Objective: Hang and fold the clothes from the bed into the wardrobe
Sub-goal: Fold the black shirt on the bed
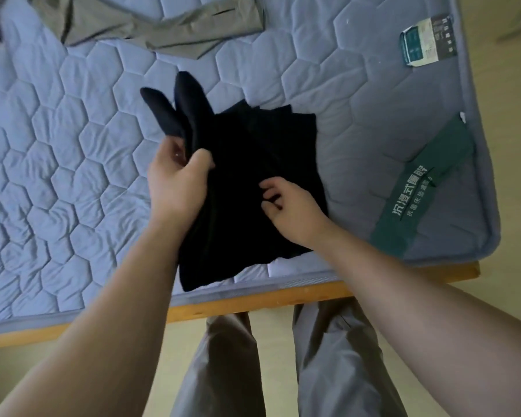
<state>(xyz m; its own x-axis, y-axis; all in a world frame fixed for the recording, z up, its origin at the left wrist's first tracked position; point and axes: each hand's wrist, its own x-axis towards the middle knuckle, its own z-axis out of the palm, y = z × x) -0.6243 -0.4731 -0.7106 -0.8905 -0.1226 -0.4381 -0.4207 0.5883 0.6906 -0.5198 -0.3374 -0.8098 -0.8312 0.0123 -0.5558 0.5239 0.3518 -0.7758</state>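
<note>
Starting at your left, the mattress [57, 145] is a soft blue-grey quilt stitched into puffy hexagons, creased here and there. A grey garment [151, 25] of thin, smooth cloth lies rumpled at the far side, well apart from your hands. Your left hand [178, 179] is curled tight on the left edge of the black garment [253, 164], thumb over the fabric, just below two rounded flaps that stick up from it. That garment is matte, very dark and folded into a rough rectangle. It lies on the mattress near the front, its lower corner reaching the border above the wooden frame [253, 299]. Your right hand [292, 212] sits on the cloth's right half with fingers bent; you cannot tell whether they pinch a fold, since the black hides it. The hands are apart, cloth between them. Farther right, a flat green band [427, 188] with pale lettering crosses the mattress corner, and a small printed tag [426, 40] lies beyond it.
</note>
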